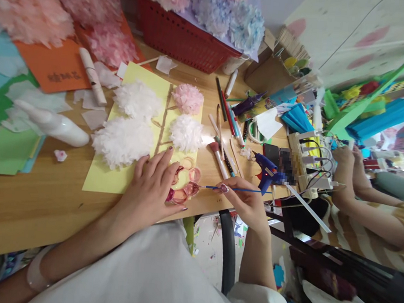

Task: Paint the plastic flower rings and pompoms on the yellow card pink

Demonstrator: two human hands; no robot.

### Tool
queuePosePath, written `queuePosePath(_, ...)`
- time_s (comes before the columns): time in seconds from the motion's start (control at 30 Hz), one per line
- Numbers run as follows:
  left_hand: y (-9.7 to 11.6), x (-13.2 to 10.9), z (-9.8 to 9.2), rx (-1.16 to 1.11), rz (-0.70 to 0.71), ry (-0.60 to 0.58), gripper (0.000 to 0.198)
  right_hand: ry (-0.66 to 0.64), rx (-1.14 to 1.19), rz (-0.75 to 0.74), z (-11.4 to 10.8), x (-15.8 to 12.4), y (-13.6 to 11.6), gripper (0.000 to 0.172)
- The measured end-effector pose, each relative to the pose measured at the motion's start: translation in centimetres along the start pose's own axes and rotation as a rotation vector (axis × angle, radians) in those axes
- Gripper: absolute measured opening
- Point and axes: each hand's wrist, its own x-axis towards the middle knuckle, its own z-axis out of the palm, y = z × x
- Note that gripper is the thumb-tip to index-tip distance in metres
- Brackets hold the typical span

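My left hand lies with its fingers stretched out over the yellow paper. Its forefinger and thumb lie along the left side of a flower-shaped paint palette whose wells show pink and dark red paint. Pinched in my right hand is a thin blue paintbrush, its tip at the palette's right well. On the paper sit fluffy white paper flowers and a pink one, with brown stem lines between them.
A white bottle lies on the left. Pens and brushes, a blue glue gun and a power strip with cables lie rightward. A red basket of paper flowers stands behind. Another person's hands are far right.
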Motion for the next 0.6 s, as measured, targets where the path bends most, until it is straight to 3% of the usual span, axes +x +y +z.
queuePosePath(0.33, 0.04, 0.01, -0.02, -0.013, -0.006, 0.005, 0.084, 0.048, 0.024, 0.073, -0.42, 0.58, -0.57, 0.02)
queuePosePath(0.6, 0.02, -0.04, -0.03, -0.027, -0.008, 0.001, 0.082, 0.115, 0.03, 0.036, -0.68, 0.07, -0.84, 0.018)
